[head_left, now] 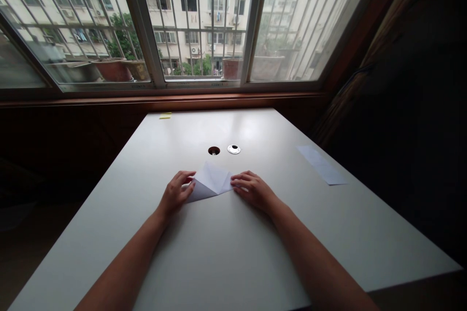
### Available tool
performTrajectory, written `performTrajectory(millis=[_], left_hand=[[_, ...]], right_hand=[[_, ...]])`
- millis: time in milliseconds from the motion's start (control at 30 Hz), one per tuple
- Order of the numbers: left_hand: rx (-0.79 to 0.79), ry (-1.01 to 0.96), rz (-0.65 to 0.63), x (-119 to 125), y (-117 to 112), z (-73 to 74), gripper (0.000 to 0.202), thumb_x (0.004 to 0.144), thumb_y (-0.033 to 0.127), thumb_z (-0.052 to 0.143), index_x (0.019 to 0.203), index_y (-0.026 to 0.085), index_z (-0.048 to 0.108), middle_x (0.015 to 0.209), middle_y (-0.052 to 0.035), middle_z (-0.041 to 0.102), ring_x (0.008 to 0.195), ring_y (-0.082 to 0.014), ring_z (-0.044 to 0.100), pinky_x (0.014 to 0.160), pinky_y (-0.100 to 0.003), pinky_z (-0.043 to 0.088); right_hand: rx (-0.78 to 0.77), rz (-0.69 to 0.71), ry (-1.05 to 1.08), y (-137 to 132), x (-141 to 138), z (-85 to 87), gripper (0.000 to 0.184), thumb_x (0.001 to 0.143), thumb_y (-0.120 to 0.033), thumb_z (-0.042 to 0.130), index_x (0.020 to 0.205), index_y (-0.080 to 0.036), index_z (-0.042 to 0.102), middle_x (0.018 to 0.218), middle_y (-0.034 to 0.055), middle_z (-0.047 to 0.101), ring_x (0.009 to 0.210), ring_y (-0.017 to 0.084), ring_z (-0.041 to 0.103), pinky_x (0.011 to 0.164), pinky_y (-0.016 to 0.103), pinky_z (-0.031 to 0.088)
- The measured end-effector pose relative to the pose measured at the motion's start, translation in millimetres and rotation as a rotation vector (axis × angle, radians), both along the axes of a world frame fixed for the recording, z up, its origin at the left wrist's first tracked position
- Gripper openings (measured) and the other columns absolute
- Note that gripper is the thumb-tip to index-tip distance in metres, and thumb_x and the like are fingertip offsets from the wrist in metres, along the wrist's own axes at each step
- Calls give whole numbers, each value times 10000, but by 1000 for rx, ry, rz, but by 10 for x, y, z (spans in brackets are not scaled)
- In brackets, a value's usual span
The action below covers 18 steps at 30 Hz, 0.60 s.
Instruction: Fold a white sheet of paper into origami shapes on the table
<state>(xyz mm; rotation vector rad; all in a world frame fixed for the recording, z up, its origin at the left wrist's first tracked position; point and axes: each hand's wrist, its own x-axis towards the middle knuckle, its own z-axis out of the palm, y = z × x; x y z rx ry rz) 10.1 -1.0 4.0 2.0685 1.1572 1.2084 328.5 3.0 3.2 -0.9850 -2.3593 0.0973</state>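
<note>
A folded white sheet of paper (210, 183) lies on the white table (233, 243), shaped like a triangle with creases. My left hand (177, 193) curls over its left corner, fingers bent and pinching the edge. My right hand (252, 189) rests on its right corner, fingers stretched flat and pressing the paper down.
A strip of white paper (321, 165) lies at the table's right edge. A cable hole (214, 150) and its round cap (234, 149) sit beyond the paper. A small yellow note (165, 115) lies at the far edge. A barred window (189, 24) stands behind.
</note>
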Motion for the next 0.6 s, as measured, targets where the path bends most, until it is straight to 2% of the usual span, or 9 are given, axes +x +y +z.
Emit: performTrajectory(millis=[133, 233, 300, 433, 600], left_hand=[[-150, -214, -61, 12, -9, -4, 400, 877, 285, 630, 1266, 223, 563, 1168, -93, 589, 935, -164, 646, 868, -378, 577], [-215, -329, -155, 57, -44, 7, 479, 858, 276, 665, 1310, 229, 514, 1229, -111, 570, 967, -168, 643, 906, -390, 559], [-220, -384, -203, 94, -72, 13, 529, 852, 264, 676, 1342, 247, 476, 1293, -121, 538, 999, -175, 640, 945, -412, 541], [-220, -425, -284, 138, -96, 9, 582, 853, 232, 673, 1379, 277, 426, 1366, -132, 482, 1016, -176, 636, 963, -427, 531], [-224, -395, -321, 133, -81, 2, 578, 858, 222, 654, 1383, 281, 419, 1389, -144, 484, 994, -177, 638, 925, -405, 546]], right_hand=[[22, 20, -6, -4, -21, -1, 254, 913, -215, 588, 1126, -310, 688, 1194, 35, 683, 1085, 234, 601, 918, 438, 534], [37, -69, -41, -28, -44, 26, 325, 885, -279, 649, 1207, -325, 649, 1288, 52, 619, 1144, 272, 555, 947, 488, 515], [26, -134, -57, -41, -64, 32, 440, 859, -326, 688, 1289, -332, 594, 1298, 71, 592, 1089, 279, 561, 925, 503, 521], [-22, -150, -25, -27, -98, -25, 643, 827, -370, 720, 1414, -345, 458, 1298, 91, 550, 969, 253, 584, 868, 479, 552], [-102, -159, 95, 9, -110, -93, 865, 776, -373, 771, 1494, -376, 290, 1471, 103, 389, 1009, 252, 612, 903, 485, 555]])
